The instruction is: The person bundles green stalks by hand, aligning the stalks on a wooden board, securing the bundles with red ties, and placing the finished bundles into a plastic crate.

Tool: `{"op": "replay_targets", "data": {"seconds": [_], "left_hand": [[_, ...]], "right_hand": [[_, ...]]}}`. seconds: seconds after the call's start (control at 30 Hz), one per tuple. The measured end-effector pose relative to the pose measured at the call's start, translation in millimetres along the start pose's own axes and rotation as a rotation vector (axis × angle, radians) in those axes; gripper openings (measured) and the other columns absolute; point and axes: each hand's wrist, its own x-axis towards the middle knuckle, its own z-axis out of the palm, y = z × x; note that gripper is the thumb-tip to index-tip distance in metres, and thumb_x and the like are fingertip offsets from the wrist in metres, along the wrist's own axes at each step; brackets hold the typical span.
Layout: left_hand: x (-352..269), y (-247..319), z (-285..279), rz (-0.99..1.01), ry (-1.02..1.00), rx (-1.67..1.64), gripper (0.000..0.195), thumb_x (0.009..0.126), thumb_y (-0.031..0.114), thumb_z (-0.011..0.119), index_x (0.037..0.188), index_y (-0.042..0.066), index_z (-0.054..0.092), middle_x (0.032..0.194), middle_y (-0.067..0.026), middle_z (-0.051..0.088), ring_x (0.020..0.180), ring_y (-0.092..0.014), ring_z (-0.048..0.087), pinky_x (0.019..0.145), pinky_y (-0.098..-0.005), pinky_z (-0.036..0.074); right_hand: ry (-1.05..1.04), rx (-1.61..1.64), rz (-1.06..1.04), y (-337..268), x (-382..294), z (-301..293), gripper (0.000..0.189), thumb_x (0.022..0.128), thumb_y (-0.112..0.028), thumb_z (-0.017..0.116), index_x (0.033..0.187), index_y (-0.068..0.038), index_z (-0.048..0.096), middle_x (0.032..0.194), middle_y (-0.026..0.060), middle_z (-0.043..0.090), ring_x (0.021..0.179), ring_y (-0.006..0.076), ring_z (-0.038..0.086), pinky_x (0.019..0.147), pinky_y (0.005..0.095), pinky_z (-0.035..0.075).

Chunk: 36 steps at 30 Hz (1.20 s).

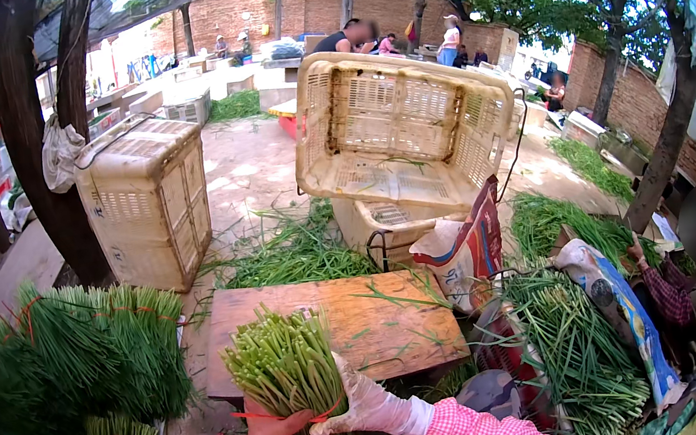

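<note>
A thick bundle of green stalks (286,364) stands upright between my hands at the near edge of a low wooden board (400,332), cut ends up. My left hand (272,427), bare, grips its lower left side together with a red tie (331,411). Around the right side of the bundle curls my right hand (370,398), in a whitish glove. The leafy lower part hangs down in front of my lap, partly hidden by my hands. Loose green leaves (402,298) lie on the board.
Tied bundles (115,343) are piled at the left. Plastic crates (141,202) stand beyond the board, one crate (401,120) tilted atop another. Loose stalks (574,352) fill a container at the right, beside a printed sack (463,254). A co-worker (682,301) sits at the far right.
</note>
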Motion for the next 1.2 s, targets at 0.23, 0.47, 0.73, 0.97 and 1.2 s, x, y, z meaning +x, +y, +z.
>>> {"op": "replay_targets", "data": {"seconds": [0.23,0.47,0.73,0.97,1.2], "left_hand": [[-6,-9,-17,0.068,-0.059,0.045,0.095,0.059,0.004,0.079,0.135,0.003,0.022,0.126,-0.0122,0.047,0.113,-0.023,0.051,0.095,-0.0379,0.043],[2,20,-18,-0.046,-0.258,0.111,0.125,0.057,0.009,0.083,0.143,0.009,-0.007,0.143,-0.0134,0.023,0.130,-0.026,0.031,0.105,-0.0401,0.029],[1,12,-25,0.016,-0.350,0.539,0.137,0.051,0.033,0.088,0.143,0.004,-0.010,0.147,-0.0179,0.014,0.135,-0.029,0.019,0.110,-0.0389,0.016],[11,-10,-11,-0.030,-0.040,-0.082,0.062,0.064,0.011,0.075,0.118,0.001,0.046,0.105,-0.0074,0.060,0.096,-0.019,0.059,0.086,-0.0320,0.047],[30,0,-64,-0.085,0.187,-0.506,0.053,0.080,0.026,0.062,0.124,0.001,0.046,0.114,-0.0125,0.058,0.104,-0.028,0.058,0.090,-0.0409,0.049]], "right_hand": [[-0.037,0.128,0.036,-3,11,-5,0.121,0.062,-0.040,0.082,0.143,-0.003,0.001,0.146,0.0168,0.018,0.134,0.0271,0.020,0.109,0.0374,0.019],[0.156,0.136,-0.003,0,7,-2,0.117,0.063,-0.040,0.082,0.144,-0.002,0.005,0.143,0.0151,0.026,0.131,0.0256,0.026,0.108,0.0368,0.021],[0.131,0.432,-0.023,-35,43,-37,0.111,0.068,-0.031,0.079,0.144,-0.002,0.004,0.143,0.0137,0.024,0.132,0.0237,0.024,0.107,0.0338,0.021],[0.135,-0.109,-0.111,-60,91,-17,0.108,0.069,-0.035,0.078,0.143,-0.001,0.007,0.141,0.0195,0.027,0.129,0.0287,0.031,0.106,0.0371,0.025],[0.039,-0.513,-0.107,-33,40,-8,0.105,0.068,-0.039,0.075,0.142,-0.002,0.010,0.137,0.0243,0.032,0.124,0.0403,0.036,0.103,0.0410,0.031]]}}
